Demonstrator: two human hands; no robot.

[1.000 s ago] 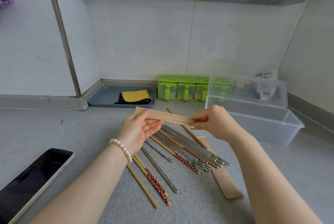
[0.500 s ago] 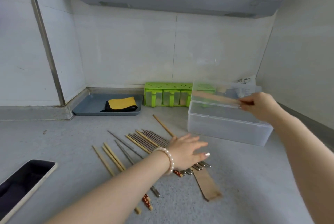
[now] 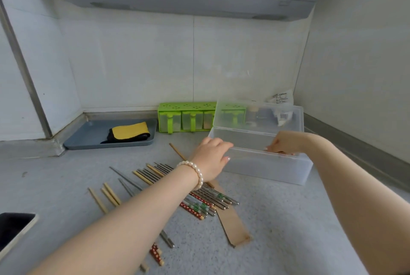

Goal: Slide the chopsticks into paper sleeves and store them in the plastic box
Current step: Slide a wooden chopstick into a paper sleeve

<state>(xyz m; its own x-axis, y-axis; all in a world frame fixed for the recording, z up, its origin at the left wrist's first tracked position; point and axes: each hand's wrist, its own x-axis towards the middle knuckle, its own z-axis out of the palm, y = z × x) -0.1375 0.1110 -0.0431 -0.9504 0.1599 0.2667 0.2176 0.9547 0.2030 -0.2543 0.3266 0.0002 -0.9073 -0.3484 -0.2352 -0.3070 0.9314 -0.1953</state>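
Chopsticks [image 3: 199, 197], loose, lie in a fan on the worktop [image 3: 288, 230] near its front middle, mixed metal, wood and red-patterned ones, partly under your left forearm. A few wooden ones [image 3: 106, 197] sit apart to the left of the fan. One brown paper sleeve [image 3: 233, 223] lies flat just right of the fan, its top end tucked under the chopstick tips. A phone [image 3: 13, 230] shows at the front left edge. Your left hand [image 3: 210, 159], pearl bracelet [image 3: 195, 172] on the wrist, rests on the near left corner of the plastic box [image 3: 266, 168], fingers curled over its rim. Your right hand [image 3: 286, 143] is down inside the box at its right part, fingers bent; a thin reddish-brown strip shows under them through the wall, but you can't tell if they grasp it. The box sits toward the back right of the worktop, its clear lid [image 3: 259, 117] standing up behind it. Further back a grey tray [image 3: 88, 137] with a yellow-black cloth [image 3: 128, 132] sits at the back left corner, and a green condiment rack [image 3: 186, 117] stands against the back wall beside it.
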